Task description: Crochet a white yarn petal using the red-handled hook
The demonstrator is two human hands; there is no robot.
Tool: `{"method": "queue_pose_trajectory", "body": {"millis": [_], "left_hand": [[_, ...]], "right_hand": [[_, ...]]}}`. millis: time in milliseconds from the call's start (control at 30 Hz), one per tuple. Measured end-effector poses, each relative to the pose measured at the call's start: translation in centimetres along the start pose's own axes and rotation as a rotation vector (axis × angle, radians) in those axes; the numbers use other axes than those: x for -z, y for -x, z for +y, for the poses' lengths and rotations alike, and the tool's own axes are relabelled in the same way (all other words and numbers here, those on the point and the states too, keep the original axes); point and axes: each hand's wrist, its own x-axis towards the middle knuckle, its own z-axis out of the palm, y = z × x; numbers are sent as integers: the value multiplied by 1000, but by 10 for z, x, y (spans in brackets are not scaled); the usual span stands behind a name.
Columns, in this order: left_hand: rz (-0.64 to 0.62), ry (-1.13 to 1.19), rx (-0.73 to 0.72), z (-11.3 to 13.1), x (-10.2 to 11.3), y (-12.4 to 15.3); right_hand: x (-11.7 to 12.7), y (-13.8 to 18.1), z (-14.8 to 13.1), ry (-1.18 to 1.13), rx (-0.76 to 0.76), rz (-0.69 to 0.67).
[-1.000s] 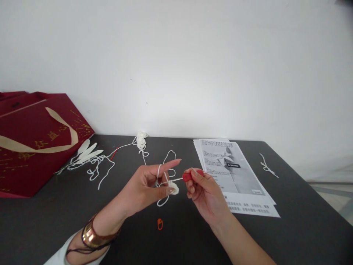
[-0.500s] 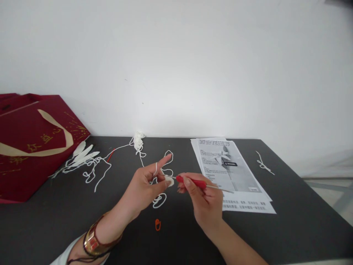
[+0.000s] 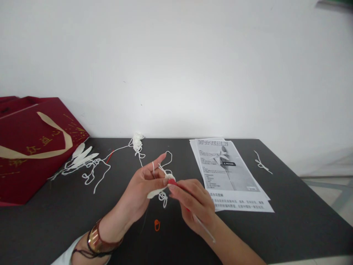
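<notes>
My left hand pinches a small white crocheted piece between thumb and middle finger, with white yarn looped over the raised index finger. My right hand grips a red-handled crochet hook, its metal tip at the crocheted piece and its far end pointing down toward me. The two hands nearly touch above the dark table. A gold bangle sits on my left wrist.
An orange stitch marker lies on the table below my hands. Printed instruction sheets lie to the right, with a yarn scrap beyond. White petals and loose yarn and a red gift bag are at the left.
My right hand turned the hook from pointing sideways to pointing up into the crocheted piece and moved closer to my left hand. The left index finger stayed raised with the yarn.
</notes>
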Motion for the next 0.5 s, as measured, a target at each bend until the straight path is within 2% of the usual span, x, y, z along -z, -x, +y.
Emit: {"method": "queue_pose_trajectory", "body": {"millis": [133, 300, 400, 500], "left_hand": [[-105, 91, 91, 5, 7, -4], [-242, 160, 169, 13, 12, -4], [-272, 138, 193, 16, 14, -1], [-297, 125, 211, 18, 17, -1]], "right_hand": [[0, -5, -2, -297, -273, 124], [-3, -8, 3, -776, -608, 199], [0, -8, 6, -889, -693, 190], [6, -9, 6, -910, -691, 183]]}}
